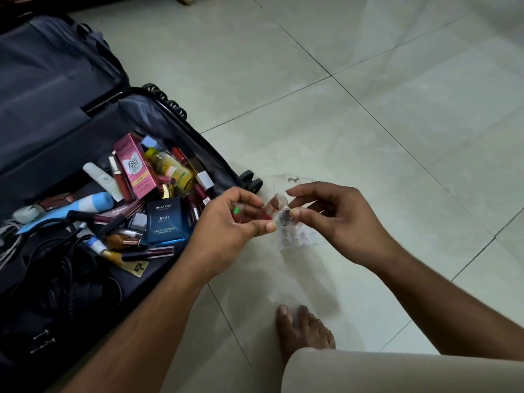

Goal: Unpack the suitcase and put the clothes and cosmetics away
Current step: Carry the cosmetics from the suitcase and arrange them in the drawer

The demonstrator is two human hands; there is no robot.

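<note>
Illumination is dim and even, with a greenish cast on the tiled floor (368, 109). Soft shadows fall beneath the forearms. Suitcase (56, 80) interior is underexposed. Wide-angle distortion bends tile lines at the edges. Detail is slightly soft overall.

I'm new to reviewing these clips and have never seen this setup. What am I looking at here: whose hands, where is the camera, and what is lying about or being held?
There is no machine: a person works bare-handed, and the single camera sits on their head, looking down. The left hand pinches a small red cosmetic item with a green spot; what it is exactly, I cannot tell. The right hand pinches a clear plastic wrapper at it. Beside them on the tiled floor lies an open dark suitcase holding loose cosmetics, including a blue Bella Vita cologne box and a pink BB cream box. The person's bare foot shows below.
</note>
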